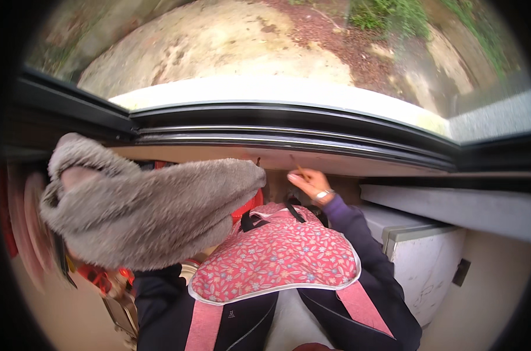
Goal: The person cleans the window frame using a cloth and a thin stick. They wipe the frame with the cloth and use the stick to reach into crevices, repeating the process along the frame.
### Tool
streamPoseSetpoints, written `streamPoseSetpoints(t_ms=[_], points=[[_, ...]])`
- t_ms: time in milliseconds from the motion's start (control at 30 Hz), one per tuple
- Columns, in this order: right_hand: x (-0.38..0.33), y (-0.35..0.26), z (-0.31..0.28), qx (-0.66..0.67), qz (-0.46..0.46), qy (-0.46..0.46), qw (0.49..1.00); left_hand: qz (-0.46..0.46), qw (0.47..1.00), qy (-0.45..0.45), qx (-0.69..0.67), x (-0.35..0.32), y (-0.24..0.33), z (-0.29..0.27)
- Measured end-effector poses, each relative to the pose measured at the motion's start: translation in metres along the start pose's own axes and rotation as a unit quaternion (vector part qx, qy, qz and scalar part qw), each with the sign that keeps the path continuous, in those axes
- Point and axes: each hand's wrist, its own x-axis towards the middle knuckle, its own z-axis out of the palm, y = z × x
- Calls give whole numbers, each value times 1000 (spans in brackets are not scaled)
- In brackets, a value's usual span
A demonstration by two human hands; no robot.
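Observation:
A fluffy grey towel (154,210) hangs in a thick bundle over my left forearm and hand. Of my left hand (79,176) only a patch of skin shows through a fold, and its fingers are wrapped in the cloth. In front of my body, close to the windowsill (336,162), my right hand (310,183) is closed, with a light band at the wrist. A thin brown stick (302,170) pokes up from between its fingers. The pink flowered apron (277,251) that I wear lies just below that hand.
A black sliding-window frame (295,126) runs across the front, with paved ground (218,47) and plants outside. A worn white cabinet (423,263) stands on the right below a grey panel (441,202). Something red (254,202) shows behind the towel.

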Motion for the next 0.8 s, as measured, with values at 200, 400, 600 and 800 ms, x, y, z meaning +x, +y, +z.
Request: streamPoseSetpoints(t_ms=[200,400,600,800], points=[[35,13,33,126,231,-106,959,2,998,-46,31,5,-5,-5],[-10,-7,-16,-188,-39,52,980,0,998,-32,62,-1,-9,-33],[-89,-93,-99,-209,-122,323,915,-22,991,2,134,1,-10,-66],[-137,-193,-209,-460,-71,516,719,-53,971,-64,224,30,-49,-27]])
